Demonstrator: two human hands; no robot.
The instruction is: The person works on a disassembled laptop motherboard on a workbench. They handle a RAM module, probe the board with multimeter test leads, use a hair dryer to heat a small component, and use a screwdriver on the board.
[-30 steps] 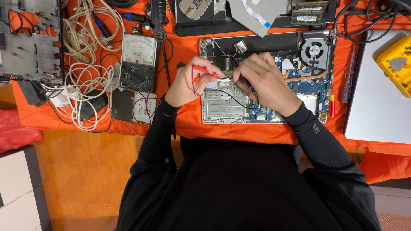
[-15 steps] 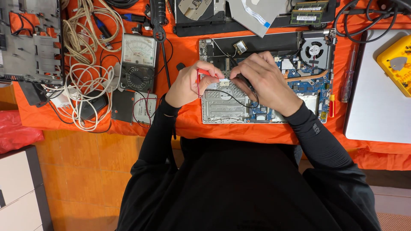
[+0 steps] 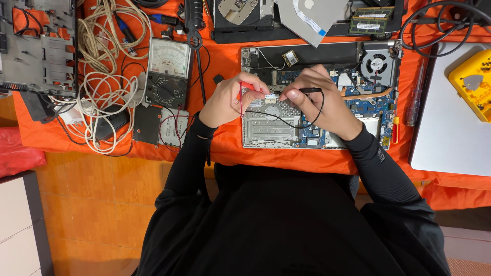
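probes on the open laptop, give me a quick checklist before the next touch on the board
1. Red probe gripped in the left hand: ok.
2. Black probe gripped in the right hand: ok.
3. Both tips on the intended contacts of the laptop board: cannot tell, the fingers hide them.
4. Black lead off the cooling fan: ok, it loops over the silver metal cover.
5. Analog multimeter dial in sight: ok, left of the laptop; its range setting cannot be told.
6. Screwdriver off the board: ok, it lies on the orange cloth.
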